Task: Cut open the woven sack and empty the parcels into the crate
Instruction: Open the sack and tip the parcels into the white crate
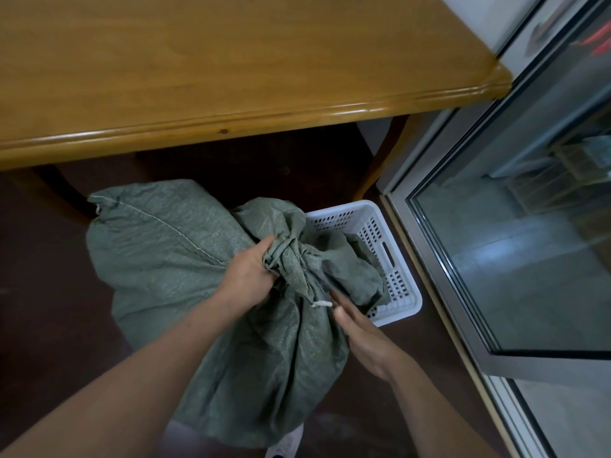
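A bulging green woven sack (165,259) lies on the dark floor below the table. Its neck is gathered and tied with a white string (322,304). My left hand (251,269) grips the bunched neck just left of the tie. My right hand (360,332) is at the string, fingers pointing toward the knot; whether it pinches the string or holds a tool is hidden. The sack's loose mouth hangs over into a white perforated plastic crate (390,246) at its right. No parcels are visible.
A wooden table (231,77) spans the top, its legs standing behind the sack. A glass sliding door in a metal frame (439,266) runs along the right, close to the crate. My shoe (287,441) shows under the sack.
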